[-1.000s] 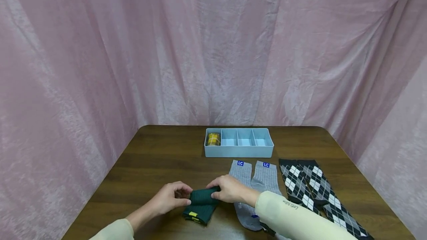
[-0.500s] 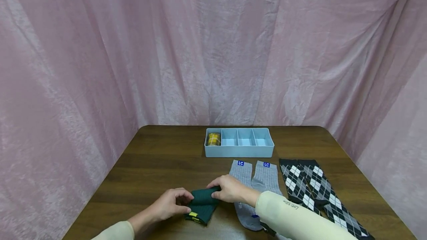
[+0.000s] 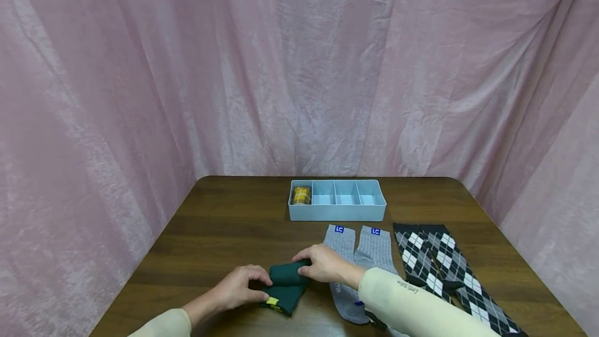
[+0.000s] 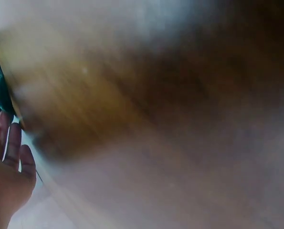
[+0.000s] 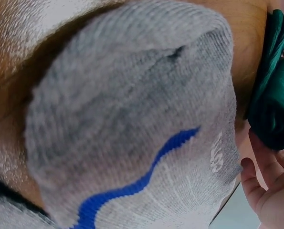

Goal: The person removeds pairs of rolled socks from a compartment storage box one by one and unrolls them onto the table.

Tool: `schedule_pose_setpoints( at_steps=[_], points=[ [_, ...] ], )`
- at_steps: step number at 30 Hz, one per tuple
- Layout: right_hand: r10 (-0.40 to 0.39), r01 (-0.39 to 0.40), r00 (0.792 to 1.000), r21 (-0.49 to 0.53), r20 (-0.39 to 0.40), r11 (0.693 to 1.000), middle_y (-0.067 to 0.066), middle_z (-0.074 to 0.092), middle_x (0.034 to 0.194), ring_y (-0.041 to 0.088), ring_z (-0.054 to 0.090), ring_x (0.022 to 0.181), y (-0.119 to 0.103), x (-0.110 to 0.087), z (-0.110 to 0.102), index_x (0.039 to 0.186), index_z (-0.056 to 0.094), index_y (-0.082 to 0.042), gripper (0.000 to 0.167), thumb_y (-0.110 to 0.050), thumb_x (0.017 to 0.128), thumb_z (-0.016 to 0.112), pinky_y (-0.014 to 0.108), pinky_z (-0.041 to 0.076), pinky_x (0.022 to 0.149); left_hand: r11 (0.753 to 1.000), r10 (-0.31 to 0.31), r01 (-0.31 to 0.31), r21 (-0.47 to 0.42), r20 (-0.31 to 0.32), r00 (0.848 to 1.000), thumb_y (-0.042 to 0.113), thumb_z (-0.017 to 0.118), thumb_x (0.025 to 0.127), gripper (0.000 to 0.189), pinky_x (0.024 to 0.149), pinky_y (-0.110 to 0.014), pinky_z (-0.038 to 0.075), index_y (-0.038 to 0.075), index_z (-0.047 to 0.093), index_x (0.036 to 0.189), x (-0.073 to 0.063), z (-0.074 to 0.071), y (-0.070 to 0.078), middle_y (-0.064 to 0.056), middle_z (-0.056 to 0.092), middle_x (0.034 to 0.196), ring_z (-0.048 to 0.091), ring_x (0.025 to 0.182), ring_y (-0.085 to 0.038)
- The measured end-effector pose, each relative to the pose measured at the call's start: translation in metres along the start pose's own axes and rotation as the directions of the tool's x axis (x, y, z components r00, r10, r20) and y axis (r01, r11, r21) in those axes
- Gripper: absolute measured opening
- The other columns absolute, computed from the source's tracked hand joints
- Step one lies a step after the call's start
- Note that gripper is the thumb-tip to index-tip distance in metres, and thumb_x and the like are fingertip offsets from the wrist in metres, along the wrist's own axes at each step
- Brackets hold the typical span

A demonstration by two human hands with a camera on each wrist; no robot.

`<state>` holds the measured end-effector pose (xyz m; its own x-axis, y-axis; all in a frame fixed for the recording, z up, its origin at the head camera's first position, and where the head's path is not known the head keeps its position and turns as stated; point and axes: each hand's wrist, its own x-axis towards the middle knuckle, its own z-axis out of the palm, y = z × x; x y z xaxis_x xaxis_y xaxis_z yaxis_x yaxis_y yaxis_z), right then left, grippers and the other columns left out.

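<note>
A pair of dark green socks [image 3: 289, 285], with yellow marks at the near end, lies on the table, its far part rolled up. My left hand [image 3: 242, 287] holds the left side, fingertips at the roll and thumb close to the yellow mark. In the left wrist view the left hand [image 4: 10, 162] reaches the green fabric at the frame's edge. My right hand [image 3: 324, 264] grips the right end of the roll between thumb and fingers. The right wrist view shows the coiled end of the green socks [image 5: 273, 112] against the fingers of the right hand [image 5: 270, 181].
Grey socks [image 3: 376, 248] with blue labels lie under the right forearm. Black-and-white argyle socks [image 3: 432, 254] lie further right. At the back stands a light blue divided box [image 3: 337, 214]; a rolled yellow checked bundle [image 3: 301, 195] fills its leftmost compartment. A pink curtain hangs behind the table [image 3: 224, 238].
My left hand has shifted slightly down and its thumb has moved toward the yellow mark. The right hand has kept its hold on the roll's end.
</note>
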<state>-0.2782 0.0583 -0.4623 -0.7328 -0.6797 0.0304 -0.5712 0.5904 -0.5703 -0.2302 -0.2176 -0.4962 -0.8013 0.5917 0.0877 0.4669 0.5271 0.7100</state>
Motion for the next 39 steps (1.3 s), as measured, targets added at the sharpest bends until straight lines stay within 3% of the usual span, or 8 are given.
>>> schedule_pose_setpoints(
  at_steps=[5,10,13,17,25,31,35,39],
  points=[
    [-0.030,0.029,0.999,-0.045,-0.033,0.999,-0.005,0.071,0.108,0.010,0.062,0.099,0.001,0.000,-0.001,0.113,0.075,-0.015,0.025,-0.018,0.089,0.072,0.031,0.051,0.085,0.996,0.024,-0.029,0.080,0.063,0.998,0.034,0.074,0.090,0.023,0.092,-0.036,0.048,0.019,0.076,0.107,0.002,-0.004,-0.002,0.010,0.063,0.113,0.056,0.108,-0.012],
    [-0.167,0.147,0.982,-0.203,-0.088,0.968,-0.005,0.066,0.111,0.013,0.060,0.104,-0.002,-0.002,-0.002,0.112,0.075,-0.018,0.022,-0.020,0.090,0.073,0.034,0.049,0.088,0.991,0.049,-0.063,0.121,0.117,0.992,0.036,0.072,0.091,0.027,0.091,-0.035,0.048,0.016,0.076,0.110,0.005,-0.008,-0.003,0.010,0.061,0.114,0.055,0.107,-0.010],
    [-0.210,0.187,0.976,-0.282,-0.053,0.941,-0.007,0.064,0.111,0.012,0.059,0.105,-0.004,-0.003,-0.001,0.111,0.075,-0.023,0.023,-0.032,0.091,0.073,0.036,0.047,0.091,0.990,0.049,-0.066,0.128,0.132,0.990,0.036,0.072,0.091,0.028,0.090,-0.034,0.048,0.016,0.076,0.111,0.006,-0.009,-0.003,0.011,0.060,0.113,0.054,0.106,-0.009],
    [-0.174,0.166,0.985,-0.317,0.003,0.934,-0.008,0.064,0.114,0.011,0.058,0.107,-0.003,-0.001,0.001,0.116,0.073,-0.025,0.033,-0.043,0.087,0.075,0.038,0.045,0.093,0.993,0.017,-0.034,0.113,0.146,0.989,0.038,0.072,0.091,0.029,0.091,-0.034,0.047,0.018,0.076,0.112,0.006,-0.010,-0.003,0.013,0.060,0.113,0.054,0.106,-0.008],
    [-0.146,0.131,0.988,-0.252,-0.043,0.959,-0.005,0.067,0.114,0.010,0.062,0.105,0.003,0.002,0.003,0.118,0.073,-0.019,0.029,-0.032,0.092,0.072,0.036,0.049,0.089,0.995,0.008,-0.022,0.097,0.143,0.990,0.038,0.072,0.091,0.029,0.092,-0.035,0.047,0.018,0.075,0.111,0.007,-0.009,-0.002,0.013,0.060,0.113,0.054,0.108,-0.009],
    [-0.070,0.053,0.993,-0.172,-0.095,0.984,0.000,0.065,0.114,0.017,0.061,0.104,0.004,0.006,0.006,0.116,0.074,-0.016,0.026,-0.029,0.095,0.066,0.038,0.050,0.089,0.994,0.022,-0.037,0.105,0.142,0.990,0.037,0.072,0.091,0.028,0.092,-0.035,0.047,0.018,0.075,0.111,0.007,-0.009,-0.002,0.013,0.060,0.113,0.054,0.107,-0.009],
    [-0.051,0.030,0.984,-0.126,-0.173,0.992,0.001,0.067,0.109,0.017,0.063,0.102,0.005,0.011,0.005,0.112,0.074,-0.012,0.022,-0.024,0.095,0.067,0.040,0.050,0.089,0.991,0.043,-0.058,0.118,0.129,0.991,0.037,0.072,0.091,0.027,0.091,-0.036,0.047,0.017,0.075,0.110,0.007,-0.009,-0.002,0.012,0.061,0.113,0.054,0.107,-0.010],
    [-0.080,0.052,0.965,-0.115,-0.251,0.992,-0.001,0.069,0.100,0.015,0.065,0.094,0.007,0.014,0.006,0.105,0.075,-0.011,0.014,-0.017,0.093,0.069,0.037,0.052,0.084,0.990,0.059,-0.074,0.119,0.125,0.990,0.036,0.073,0.091,0.027,0.090,-0.036,0.047,0.016,0.076,0.109,0.007,-0.008,-0.003,0.011,0.061,0.113,0.054,0.107,-0.010]
  ],
)
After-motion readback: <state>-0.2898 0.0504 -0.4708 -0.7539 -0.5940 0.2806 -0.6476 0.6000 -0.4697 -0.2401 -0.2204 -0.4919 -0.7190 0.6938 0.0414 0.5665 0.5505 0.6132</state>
